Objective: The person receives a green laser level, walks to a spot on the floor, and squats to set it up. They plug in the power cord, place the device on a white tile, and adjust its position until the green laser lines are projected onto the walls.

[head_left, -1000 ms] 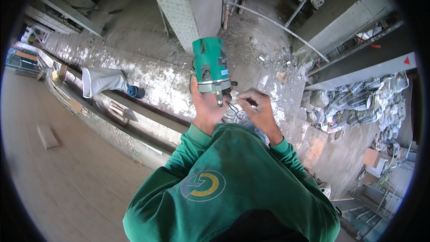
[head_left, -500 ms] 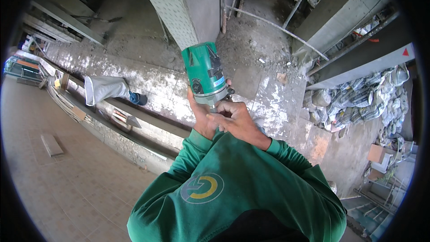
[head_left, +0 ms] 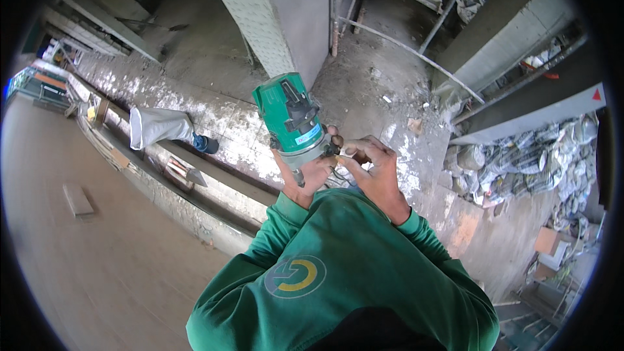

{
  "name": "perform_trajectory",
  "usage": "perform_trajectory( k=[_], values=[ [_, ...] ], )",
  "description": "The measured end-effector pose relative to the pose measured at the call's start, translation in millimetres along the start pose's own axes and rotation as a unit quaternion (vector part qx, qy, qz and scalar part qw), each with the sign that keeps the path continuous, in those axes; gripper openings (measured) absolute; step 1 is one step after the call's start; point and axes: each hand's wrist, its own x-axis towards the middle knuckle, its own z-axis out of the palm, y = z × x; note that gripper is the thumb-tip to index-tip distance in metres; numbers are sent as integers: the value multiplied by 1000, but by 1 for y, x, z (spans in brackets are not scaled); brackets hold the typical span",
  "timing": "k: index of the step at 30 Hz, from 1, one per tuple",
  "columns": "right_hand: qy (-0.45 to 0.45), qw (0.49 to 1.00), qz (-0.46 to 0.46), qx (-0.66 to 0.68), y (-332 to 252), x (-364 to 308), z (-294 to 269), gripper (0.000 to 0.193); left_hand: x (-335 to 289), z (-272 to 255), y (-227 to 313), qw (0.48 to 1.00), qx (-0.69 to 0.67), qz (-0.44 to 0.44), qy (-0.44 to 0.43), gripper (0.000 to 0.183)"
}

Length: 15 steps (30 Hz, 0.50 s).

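A green laser level (head_left: 286, 105), with black fittings and a blue-and-white sticker on its body, is held tilted in front of my chest. My left hand (head_left: 311, 179) wraps round its grey metal base from below, fingertips showing on the far right side. A short metal foot (head_left: 298, 177) sticks out under the base. At the base's right side, beside a small black knob (head_left: 332, 149), my right hand (head_left: 374, 168) pinches with thumb and forefinger. Whatever lies between those fingertips is too small to make out clearly.
Ahead rises a concrete column (head_left: 296, 19). Scaffold tubes (head_left: 409, 51) cross at upper right. Stacked sacks (head_left: 520, 159) lie on the right. A white sack (head_left: 159, 127) and a blue container (head_left: 206, 143) stand left, by a low wall (head_left: 224, 234). A loose block (head_left: 78, 199) lies on the tiled floor.
The laser level has turned in my left hand and leans further left, its sticker now facing me more. My right hand has moved right, from the foot below the base to the base's side.
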Motion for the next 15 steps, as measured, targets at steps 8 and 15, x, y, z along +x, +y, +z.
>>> perform_trajectory(
  k=[8,15],
  values=[
    [-87,966,-245,3,22,51,-4,39,19,-6,-10,999,-1,49,-25,75],
    [-155,934,-309,91,35,82,-23,42,0,-7,-39,940,327,100,20,60]
  ],
)
